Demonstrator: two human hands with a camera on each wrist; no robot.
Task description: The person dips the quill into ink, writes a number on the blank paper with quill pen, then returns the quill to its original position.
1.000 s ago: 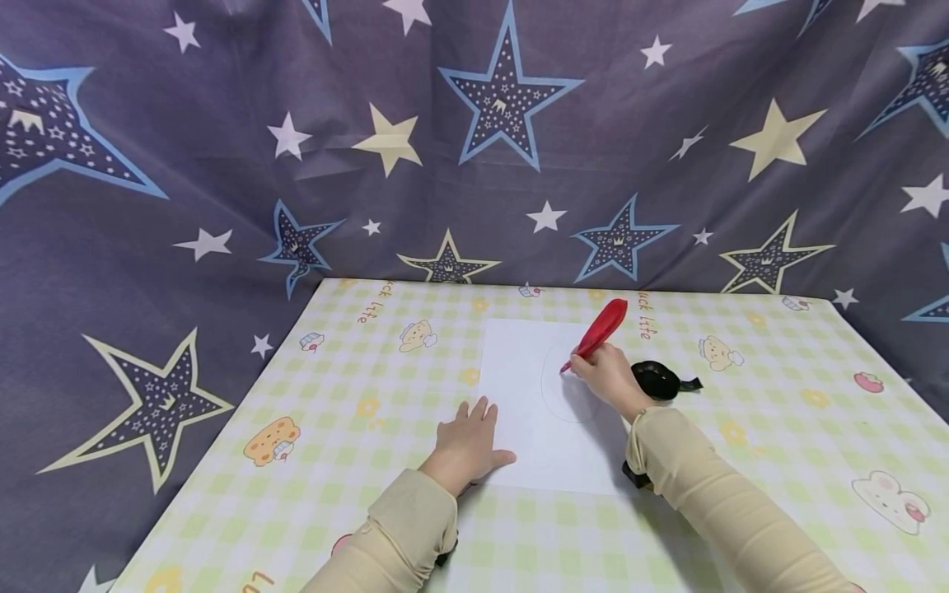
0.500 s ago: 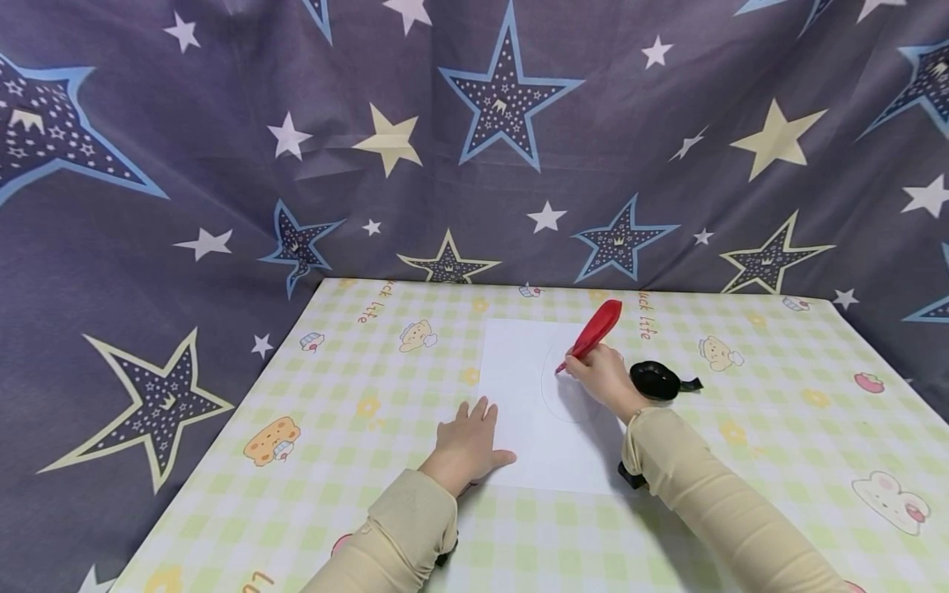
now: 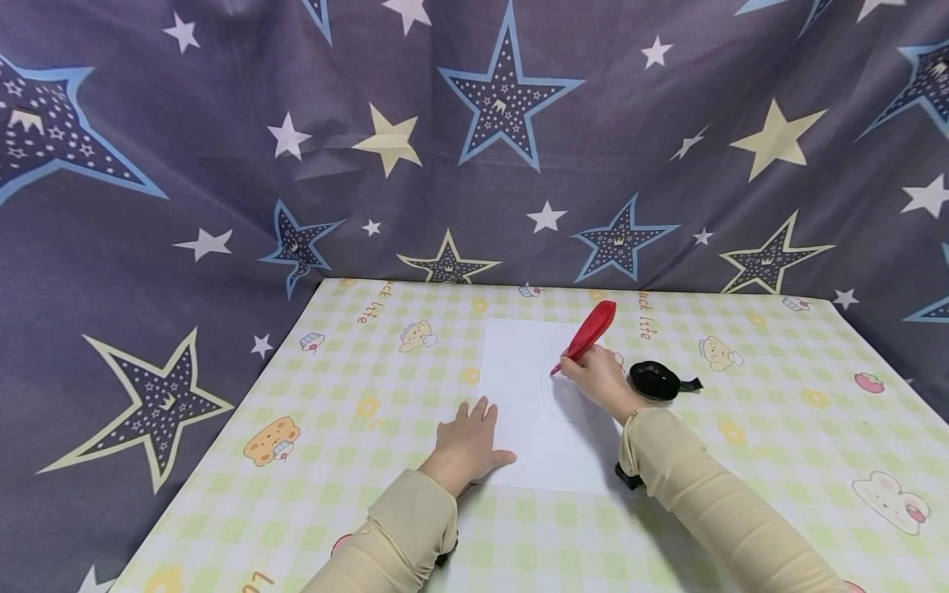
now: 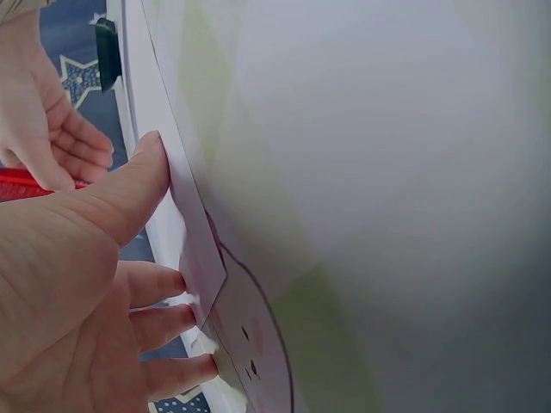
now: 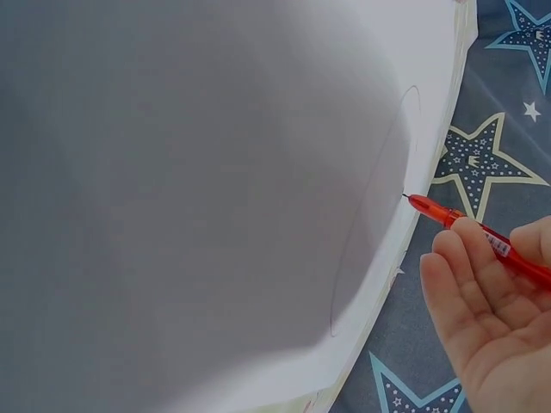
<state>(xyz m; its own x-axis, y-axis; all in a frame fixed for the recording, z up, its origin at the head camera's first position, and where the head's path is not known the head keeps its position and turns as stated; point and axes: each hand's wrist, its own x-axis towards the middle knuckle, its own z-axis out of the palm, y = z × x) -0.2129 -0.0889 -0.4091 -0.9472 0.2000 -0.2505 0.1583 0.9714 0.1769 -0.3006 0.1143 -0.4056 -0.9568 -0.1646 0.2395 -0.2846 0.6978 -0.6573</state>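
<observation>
In the head view my right hand (image 3: 599,380) pinches a red pen (image 3: 591,328) whose upper end widens like a feather. Its tip meets the white sheet of paper (image 3: 519,412), at the left side of a thin oval outline. The right wrist view shows the red pen (image 5: 482,234) between thumb and fingers, its point at the sheet beside the drawn line (image 5: 366,194). Spread out, my left hand (image 3: 467,445) rests over the sheet's left edge, holding nothing. The left wrist view shows that hand's thumb (image 4: 129,194) on the paper.
A black rounded object (image 3: 656,380) with a short flat tail lies just right of my right hand. The table wears a green-checked cloth (image 3: 786,436) with cartoon prints. Behind it hangs a dark star-patterned curtain (image 3: 474,198). A small black piece (image 3: 628,476) shows under my right wrist.
My right hand and the red pen have slid slightly left across the sheet, the tip reaching the oval's left side. The left hand and paper stay put.
</observation>
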